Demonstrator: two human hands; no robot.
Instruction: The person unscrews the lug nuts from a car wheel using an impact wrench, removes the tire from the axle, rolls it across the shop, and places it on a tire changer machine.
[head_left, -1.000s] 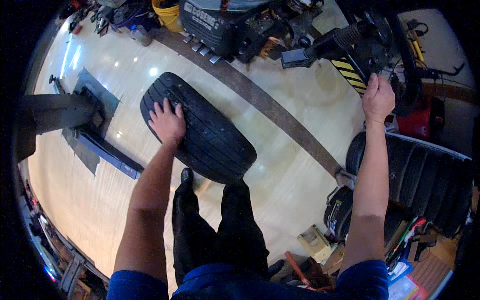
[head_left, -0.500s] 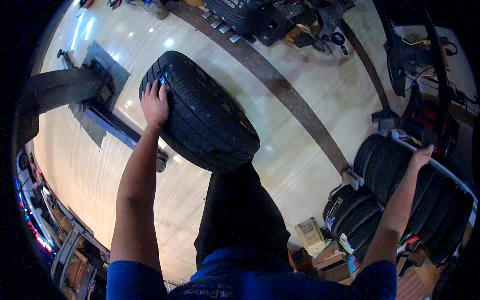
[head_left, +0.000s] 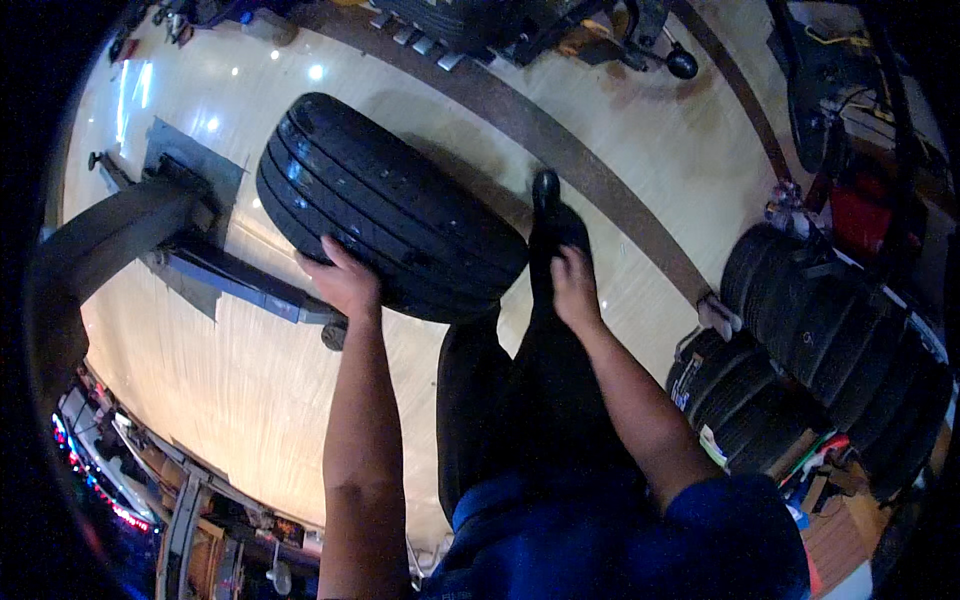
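A black tyre [head_left: 390, 210] is tilted in front of my legs, its grooved tread facing me and its far side hidden. My left hand [head_left: 347, 280] is cupped against its lower left edge, the thumb lying along the tread and the fingers partly out of sight. To the right of the tyre, my right hand [head_left: 573, 285] hangs over my dark trouser leg with its fingers loosely extended, holding nothing and apart from the rubber. A dark shoe [head_left: 546, 190] of mine shows beyond that hand.
A lift post with a low arm [head_left: 245, 280] stands on the left. Stacked tyres [head_left: 830, 330] line the right, with a smaller group [head_left: 745, 395] nearer. Dark machinery [head_left: 470, 25] sits at the far side. A brown strip [head_left: 600, 175] crosses the pale floor.
My right hand has left the tyre stack and come in beside my leg. My left hand has slid lower on the tyre, which has turned and tipped leftward. My right foot has stepped forward.
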